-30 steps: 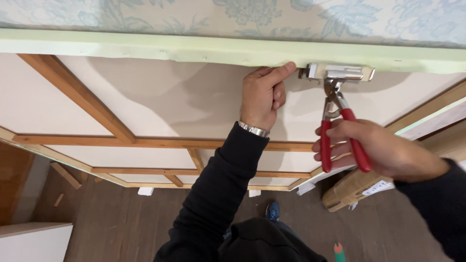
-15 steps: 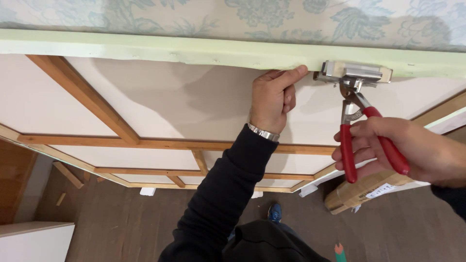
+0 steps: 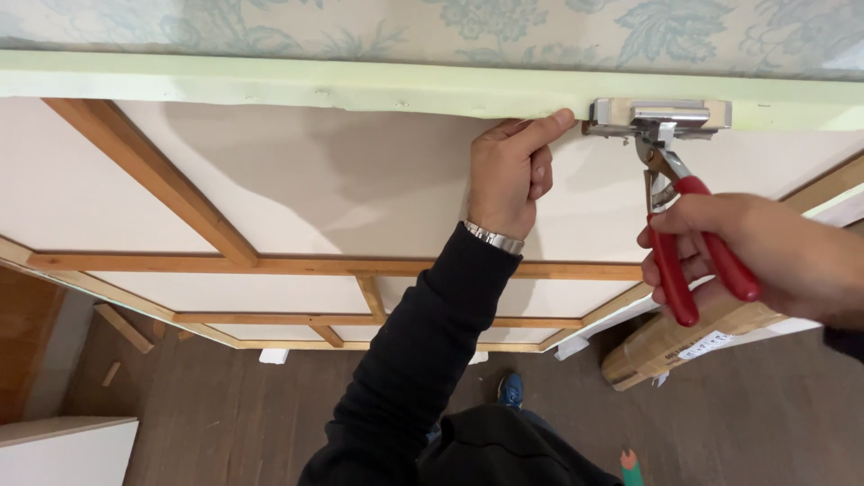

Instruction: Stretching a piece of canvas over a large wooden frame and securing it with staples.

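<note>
The canvas-stretching pliers (image 3: 677,193), with red handles and a wide flat metal head, bite the pale green frame edge (image 3: 270,85) just right of the left hand (image 3: 511,175). The right hand (image 3: 765,252) wraps its fingers closed around the red handles. The left hand's index fingertip presses the green edge beside the head, its other fingers curled in. Below lie the white canvas back (image 3: 360,189) with wooden stretcher bars (image 3: 297,266), floral fabric (image 3: 450,22) above, and a dark wood floor (image 3: 225,423).
</note>
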